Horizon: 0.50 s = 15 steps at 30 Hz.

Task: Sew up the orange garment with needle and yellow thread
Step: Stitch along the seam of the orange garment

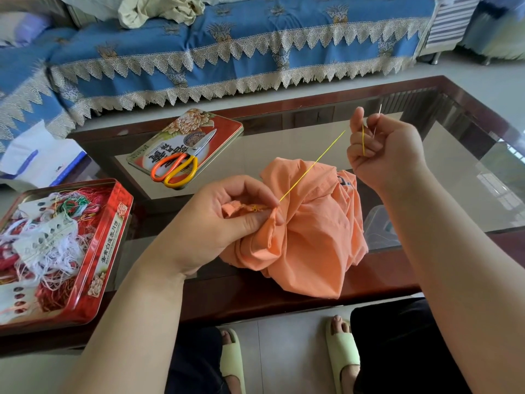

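Left hand [227,214] pinches a bunched fold of the orange garment [309,237], thumb and fingers curled tight around the stitched spot. The rest of the garment lies heaped on the near edge of the glass table [468,177], draping over its dark wooden rim. Right hand [380,149] is raised above the table, fingers curled, holding the needle [377,120] upright, tip poking above the knuckles. The yellow thread [312,166] runs taut from the pinched fold up to that hand and across its fingers. Further back on the table, scissors [181,163] with orange and yellow handles lie on a tin lid [227,129]. To the left, an open tin [113,240] holds tangled threads.
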Tool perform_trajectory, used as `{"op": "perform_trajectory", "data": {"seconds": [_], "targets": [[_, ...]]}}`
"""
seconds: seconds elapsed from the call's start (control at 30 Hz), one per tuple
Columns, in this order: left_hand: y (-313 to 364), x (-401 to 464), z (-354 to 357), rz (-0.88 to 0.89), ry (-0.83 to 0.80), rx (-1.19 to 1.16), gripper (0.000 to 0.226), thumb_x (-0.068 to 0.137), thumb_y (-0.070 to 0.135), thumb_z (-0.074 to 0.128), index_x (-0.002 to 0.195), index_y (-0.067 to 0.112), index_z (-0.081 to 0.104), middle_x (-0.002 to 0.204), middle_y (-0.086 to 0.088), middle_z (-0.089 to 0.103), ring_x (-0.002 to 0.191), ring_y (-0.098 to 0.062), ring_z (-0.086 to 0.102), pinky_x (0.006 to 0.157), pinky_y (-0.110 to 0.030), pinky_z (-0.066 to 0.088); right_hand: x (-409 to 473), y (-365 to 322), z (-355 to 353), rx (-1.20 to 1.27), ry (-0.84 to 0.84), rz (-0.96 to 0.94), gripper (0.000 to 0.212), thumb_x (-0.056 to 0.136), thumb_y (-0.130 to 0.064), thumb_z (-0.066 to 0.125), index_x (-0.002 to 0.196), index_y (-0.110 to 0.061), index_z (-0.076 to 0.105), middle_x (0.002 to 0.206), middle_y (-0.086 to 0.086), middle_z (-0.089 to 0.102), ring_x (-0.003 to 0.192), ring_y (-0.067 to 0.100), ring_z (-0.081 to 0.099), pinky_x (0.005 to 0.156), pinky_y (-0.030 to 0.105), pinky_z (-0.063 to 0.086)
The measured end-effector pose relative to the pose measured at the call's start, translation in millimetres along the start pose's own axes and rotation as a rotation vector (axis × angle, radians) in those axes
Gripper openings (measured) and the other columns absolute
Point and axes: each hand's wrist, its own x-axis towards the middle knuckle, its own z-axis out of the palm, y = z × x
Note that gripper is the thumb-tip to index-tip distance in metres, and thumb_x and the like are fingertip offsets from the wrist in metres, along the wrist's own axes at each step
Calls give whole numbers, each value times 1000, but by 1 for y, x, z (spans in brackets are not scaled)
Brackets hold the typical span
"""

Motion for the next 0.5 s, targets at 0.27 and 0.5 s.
{"op": "perform_trajectory", "data": {"seconds": [0.27, 0.5], "targets": [[-3, 0, -2, -36, -77, -50, 9, 78, 22, 71, 80, 30, 74, 82, 4, 72, 84, -11, 69, 74, -20, 53, 3, -1, -2, -482, 168, -278, 28, 104, -18, 30, 77, -16, 38, 79, 5, 73, 38, 8, 25, 38, 20, 24], [-5, 4, -6, 32, 147, -217, 9, 66, 27, 71, 74, 31, 73, 77, 5, 70, 76, -9, 67, 68, -18, 53, 3, 15, -4, -1442, 187, -367, 22, 103, -23, 40, 92, -11, 56, 73, -1, 63, 46, 3, 48, 42, 12, 37]]}}
